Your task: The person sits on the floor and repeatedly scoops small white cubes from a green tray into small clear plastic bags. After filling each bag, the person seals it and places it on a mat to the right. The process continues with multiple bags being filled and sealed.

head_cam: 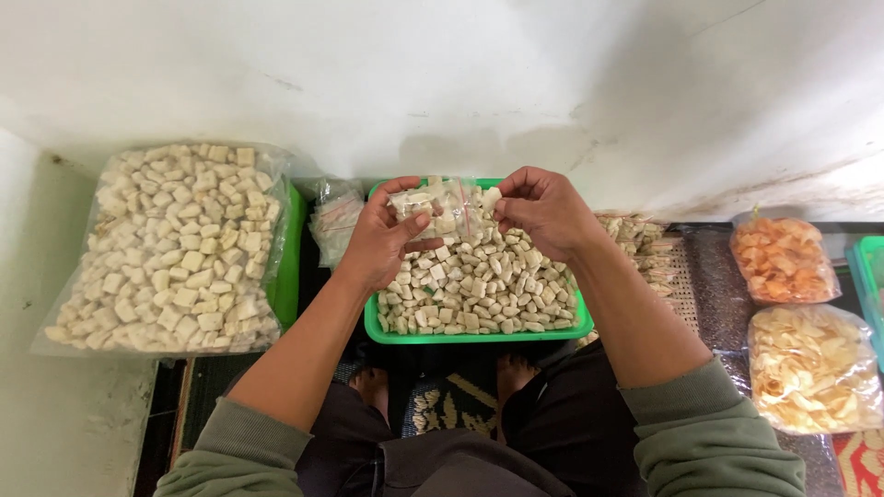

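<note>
My left hand point(382, 241) grips a small clear plastic bag point(447, 210) partly filled with pale cream cracker pieces, held just above a green tray point(479, 333). My right hand point(543, 210) pinches the same bag at its right side, fingers closed on the plastic. The tray below is heaped with several loose cream pieces point(479, 290). Both hands hover over the tray's far half, and my forearms come up from the bottom in green sleeves.
A large clear bag of the same pale pieces point(170, 248) lies at the left on another green tray point(290, 253). Small filled bags point(336, 221) sit behind the tray. At the right lie bags of orange crackers point(783, 260) and pale chips point(810, 368). A white wall stands close behind.
</note>
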